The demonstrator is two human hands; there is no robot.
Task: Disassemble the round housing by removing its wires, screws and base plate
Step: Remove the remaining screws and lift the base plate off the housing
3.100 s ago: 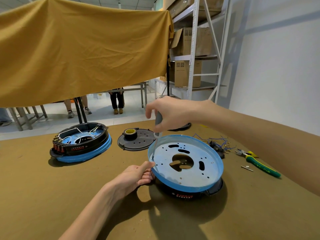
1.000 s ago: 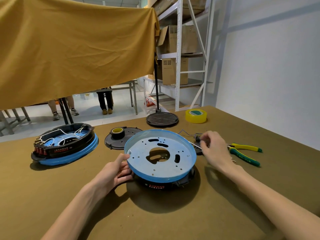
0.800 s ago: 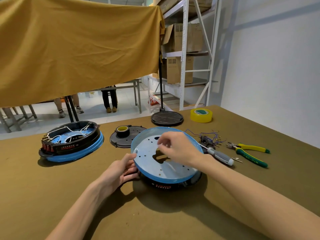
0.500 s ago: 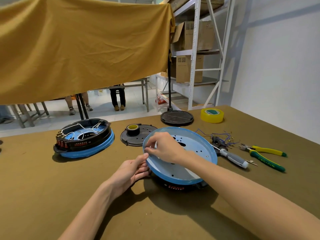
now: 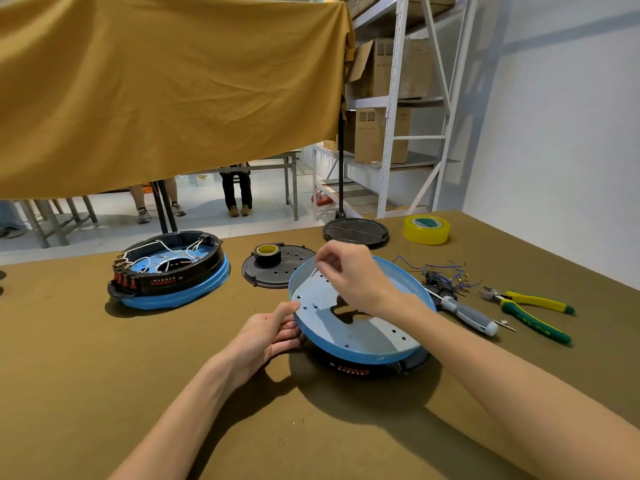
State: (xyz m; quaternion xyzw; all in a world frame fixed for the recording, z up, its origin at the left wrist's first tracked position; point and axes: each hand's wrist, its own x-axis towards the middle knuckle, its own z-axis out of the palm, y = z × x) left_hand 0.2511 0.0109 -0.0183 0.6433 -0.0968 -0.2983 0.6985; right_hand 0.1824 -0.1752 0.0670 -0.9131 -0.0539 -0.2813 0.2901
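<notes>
The screw stage looks to be in hand. The housing [image 5: 360, 367] lies upside down on the surface [image 5: 104, 375], its blue base plate [image 5: 360, 336] on top. The left hand [image 5: 268, 332] grips the plate's near-left rim. The right hand [image 5: 349, 275] pinches a small screw [image 5: 313, 271] just above the plate's far edge. Next, I judge, the screw needs setting aside near the screwdriver [image 5: 467, 313], then the plate lifting off.

On the table there are two round housings, one [image 5: 360, 327] near and one [image 5: 169, 271] at the far left, two black round covers [image 5: 277, 271] [image 5: 355, 231], two tape rolls [image 5: 426, 229] [image 5: 267, 253], one screwdriver [image 5: 467, 314], one pair of pliers [image 5: 530, 308], one bundle of loose wires [image 5: 443, 277], and two hands [image 5: 266, 336] [image 5: 353, 277].
</notes>
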